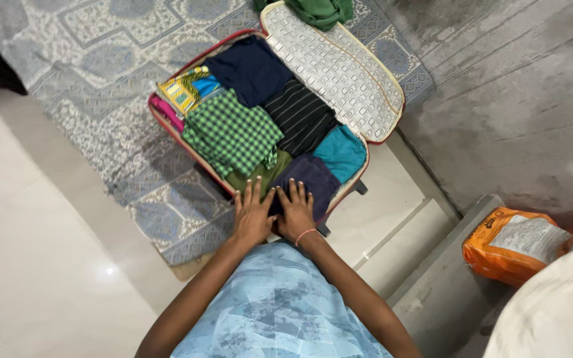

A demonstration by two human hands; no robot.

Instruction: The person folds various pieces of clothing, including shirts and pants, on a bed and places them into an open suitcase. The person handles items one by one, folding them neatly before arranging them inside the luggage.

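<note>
An open red suitcase [162,113] lies on a patterned rug, packed with folded clothes. My left hand [252,213] rests flat, fingers spread, on an olive green garment [260,175] at the near end. My right hand [296,212], with a pink band on the wrist, presses flat on a dark purple garment [316,179] beside it. A green checked shirt [231,134], a black striped piece [300,114], a navy piece [250,68], a teal piece [341,152] and a yellow-blue patterned cloth [186,89] fill the rest. The lid [333,66] stands open to the right.
A grey-blue patterned rug [94,66] lies under the case on a white tiled floor [41,265]. A green cloth [319,11] hangs over the lid's far end. An orange plastic bag [512,243] sits on a grey concrete step at the right, next to white fabric [558,311].
</note>
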